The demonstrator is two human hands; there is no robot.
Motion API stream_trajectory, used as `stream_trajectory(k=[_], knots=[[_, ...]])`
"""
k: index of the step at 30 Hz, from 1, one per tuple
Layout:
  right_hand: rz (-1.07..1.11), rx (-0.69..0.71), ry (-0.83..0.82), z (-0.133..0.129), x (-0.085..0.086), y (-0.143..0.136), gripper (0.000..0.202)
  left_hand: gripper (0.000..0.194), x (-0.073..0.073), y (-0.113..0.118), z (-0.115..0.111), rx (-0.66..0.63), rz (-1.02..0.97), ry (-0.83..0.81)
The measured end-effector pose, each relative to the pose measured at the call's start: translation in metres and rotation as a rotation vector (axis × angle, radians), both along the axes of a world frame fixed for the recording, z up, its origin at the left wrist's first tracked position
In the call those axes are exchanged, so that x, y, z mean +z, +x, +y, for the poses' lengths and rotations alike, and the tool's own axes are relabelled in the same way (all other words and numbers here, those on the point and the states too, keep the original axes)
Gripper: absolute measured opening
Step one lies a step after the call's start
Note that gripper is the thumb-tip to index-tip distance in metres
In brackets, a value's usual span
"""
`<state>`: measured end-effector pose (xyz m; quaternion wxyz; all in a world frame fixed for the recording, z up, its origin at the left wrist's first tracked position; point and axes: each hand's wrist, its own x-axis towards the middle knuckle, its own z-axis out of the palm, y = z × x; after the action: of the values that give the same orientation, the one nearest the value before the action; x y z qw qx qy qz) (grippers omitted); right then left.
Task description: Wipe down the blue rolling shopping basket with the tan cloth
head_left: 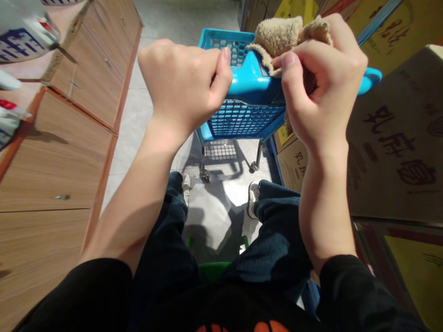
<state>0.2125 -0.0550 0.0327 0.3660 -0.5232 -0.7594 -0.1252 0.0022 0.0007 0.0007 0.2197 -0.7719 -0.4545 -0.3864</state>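
Observation:
A blue plastic shopping cart (245,121) stands in front of my knees, its handle (255,86) running across toward me. My left hand (185,76) is closed in a fist at the left part of the handle, thumb along the top; its fingers are wrapped out of sight. A tan fluffy cloth (278,34) drapes over the cart's rim and handle. My right hand (321,76) is closed on the cloth above the handle, thumb and forefinger nearly together. Part of the cloth hangs down behind that hand.
Wooden cabinets (51,161) with packaged goods (24,32) on top line the left. Stacked cardboard boxes (398,138) and yellow boxes (384,37) stand close on the right. Grey floor tiles (131,115) run between them. Beneath me shows a green seat (213,271).

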Motion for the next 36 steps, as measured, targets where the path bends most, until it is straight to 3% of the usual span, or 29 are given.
stream_trajectory(k=[14,36], knots=[[0.02,0.016,0.008,-0.005,0.0026,-0.0045,0.029,0.068,0.0016,-0.0002,-0.0039,0.039,0.042,-0.036],[-0.02,0.019,0.035,-0.0026,0.0009,-0.004,0.031,0.07,0.0068,0.0017,-0.008,0.083,0.077,-0.114]])
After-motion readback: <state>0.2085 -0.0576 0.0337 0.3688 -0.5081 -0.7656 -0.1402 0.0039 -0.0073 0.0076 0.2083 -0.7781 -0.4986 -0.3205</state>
